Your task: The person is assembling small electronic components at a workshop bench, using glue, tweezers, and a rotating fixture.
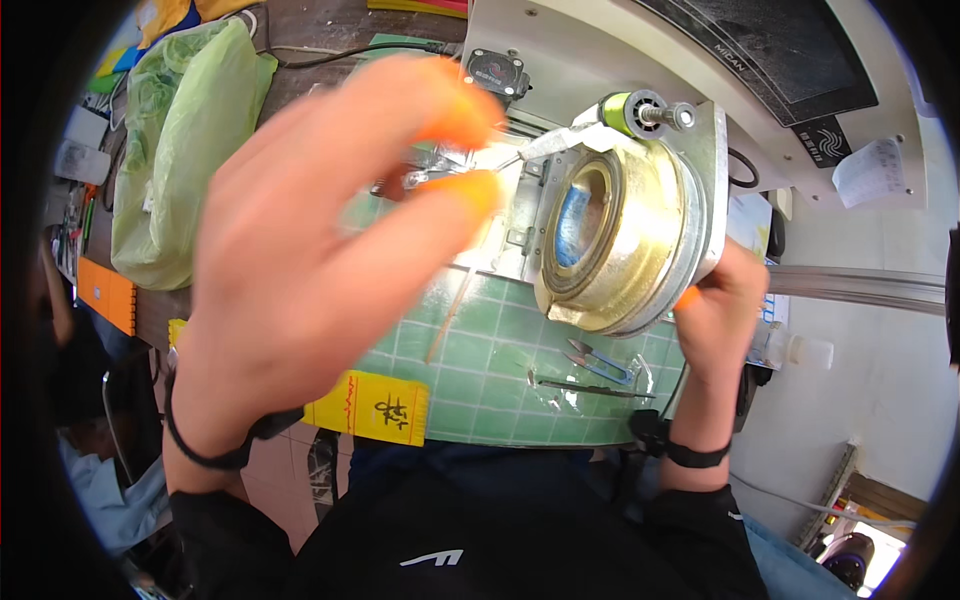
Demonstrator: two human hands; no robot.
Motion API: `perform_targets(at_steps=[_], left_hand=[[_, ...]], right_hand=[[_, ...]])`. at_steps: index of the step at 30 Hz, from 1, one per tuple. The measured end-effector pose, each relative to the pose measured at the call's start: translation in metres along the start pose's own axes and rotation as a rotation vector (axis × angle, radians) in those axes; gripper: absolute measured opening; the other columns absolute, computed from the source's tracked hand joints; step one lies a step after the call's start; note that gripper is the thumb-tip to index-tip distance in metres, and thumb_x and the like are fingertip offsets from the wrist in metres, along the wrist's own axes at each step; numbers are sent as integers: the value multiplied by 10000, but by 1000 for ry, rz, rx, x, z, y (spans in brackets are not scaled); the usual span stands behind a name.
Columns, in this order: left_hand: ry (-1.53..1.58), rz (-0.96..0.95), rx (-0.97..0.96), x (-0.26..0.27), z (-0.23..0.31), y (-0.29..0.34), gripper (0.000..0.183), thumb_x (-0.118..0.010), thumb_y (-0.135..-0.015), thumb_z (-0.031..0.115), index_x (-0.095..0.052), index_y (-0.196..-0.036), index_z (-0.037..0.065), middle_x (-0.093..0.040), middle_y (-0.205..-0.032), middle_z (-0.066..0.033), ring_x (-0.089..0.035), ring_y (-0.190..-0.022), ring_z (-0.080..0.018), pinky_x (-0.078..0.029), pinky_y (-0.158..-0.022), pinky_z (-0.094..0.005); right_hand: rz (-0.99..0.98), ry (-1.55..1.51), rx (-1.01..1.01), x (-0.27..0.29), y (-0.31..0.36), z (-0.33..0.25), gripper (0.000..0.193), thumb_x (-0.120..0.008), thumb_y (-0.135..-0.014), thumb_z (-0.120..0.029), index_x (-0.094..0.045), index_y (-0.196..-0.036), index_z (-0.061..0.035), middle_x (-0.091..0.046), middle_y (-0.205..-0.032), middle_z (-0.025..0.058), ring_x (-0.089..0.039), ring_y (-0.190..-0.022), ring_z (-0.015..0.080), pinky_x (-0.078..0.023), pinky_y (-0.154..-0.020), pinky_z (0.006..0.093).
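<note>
My left hand (310, 250) is raised and smeared by motion, with orange covers on the thumb and forefinger. These two tips stand apart, and no thing shows between them. Just beyond them is a small bench machine with a brass-coloured ring (640, 240) around a blue-lined opening. Above the ring sits a spool (635, 113) of yellow-green thread, with a pale arm (560, 140) beside it. My right hand (725, 305) is curled at the right edge of the machine's metal plate (715, 190). Its orange-covered thumb shows under the ring; the other fingers and what they hold are hidden.
Blue-handled thread snips (603, 365) and dark tweezers (595, 388) lie on clear plastic over the green gridded mat (465, 400). A yellow packet (370, 408) rests at the front edge. At left is a pale green plastic bag (185, 150); behind stands a dark panel (790, 60).
</note>
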State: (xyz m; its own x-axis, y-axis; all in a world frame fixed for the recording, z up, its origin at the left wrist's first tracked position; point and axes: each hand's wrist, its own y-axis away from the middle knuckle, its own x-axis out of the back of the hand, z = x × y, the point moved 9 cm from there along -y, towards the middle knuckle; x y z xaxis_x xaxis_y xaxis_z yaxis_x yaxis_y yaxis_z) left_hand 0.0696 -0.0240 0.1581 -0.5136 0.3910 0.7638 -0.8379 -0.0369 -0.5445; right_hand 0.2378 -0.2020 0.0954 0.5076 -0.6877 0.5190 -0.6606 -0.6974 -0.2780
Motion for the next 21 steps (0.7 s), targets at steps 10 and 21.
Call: perform_targets(at_steps=[10,21], left_hand=[[-256,73,92,1,-51,41,251,-695,-740,-143,-672,-981,-76,-592,-889,-139,-615,-743,-248,-473,-619,-295],[-47,-6,304,-17,-82,67,214,-703,-772,-93,-659,-974,-41,-553,-832,-143,-583,-704,-283,-480,-636,-315]], right_hand=[[80,375,247,0,10,-39,158,-758,-723,47,-683,-853,0,-595,-701,59,-480,-526,121,-353,-487,239],[86,424,253,-9,18,-32,190,-713,-713,51,-681,-894,1,-582,-719,100,-512,-549,212,-406,-518,275]])
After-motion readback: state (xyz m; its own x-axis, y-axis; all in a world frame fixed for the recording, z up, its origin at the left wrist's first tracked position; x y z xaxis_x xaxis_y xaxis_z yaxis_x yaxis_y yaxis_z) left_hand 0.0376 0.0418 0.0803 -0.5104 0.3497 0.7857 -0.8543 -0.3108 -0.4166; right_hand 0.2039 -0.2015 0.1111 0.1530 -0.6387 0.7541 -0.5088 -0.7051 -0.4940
